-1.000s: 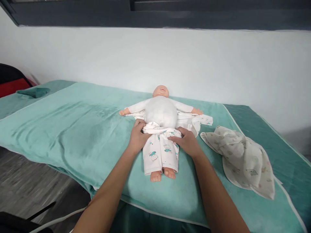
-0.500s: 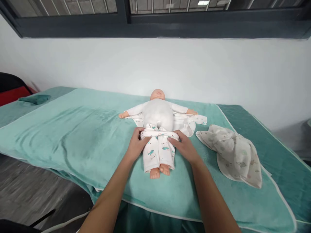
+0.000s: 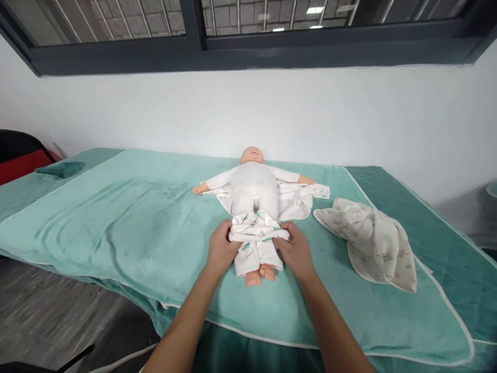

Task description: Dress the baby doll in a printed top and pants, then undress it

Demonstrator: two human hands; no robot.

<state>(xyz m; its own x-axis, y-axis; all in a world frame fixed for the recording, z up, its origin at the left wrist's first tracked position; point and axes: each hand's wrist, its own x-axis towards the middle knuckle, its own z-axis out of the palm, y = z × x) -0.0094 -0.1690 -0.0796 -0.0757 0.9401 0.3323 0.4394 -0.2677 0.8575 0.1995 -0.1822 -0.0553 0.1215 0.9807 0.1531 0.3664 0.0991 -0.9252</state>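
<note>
A baby doll (image 3: 254, 186) lies on its back, head toward the wall, with its arms spread and its feet toward me. Printed white baby pants (image 3: 256, 243) cover its legs, bunched at the thighs, and the bare feet stick out below. My left hand (image 3: 222, 248) grips the waistband at the left side, thumb over the cloth. At the right side my right hand (image 3: 295, 249) pinches the same waistband. Under the doll's back and arms a printed white baby shirt (image 3: 295, 199) is spread out.
To the right lies a crumpled printed cloth (image 3: 378, 243). A green blanket (image 3: 135, 207) with white edging covers the bed, which stands against a white wall (image 3: 248, 109) below a dark window frame (image 3: 248, 52). A black and red object (image 3: 19, 155) is at far left.
Both hands have drawn the pants' waistband down the doll's legs toward me, and more of the white lower body shows. The camera view has tilted slightly upward.
</note>
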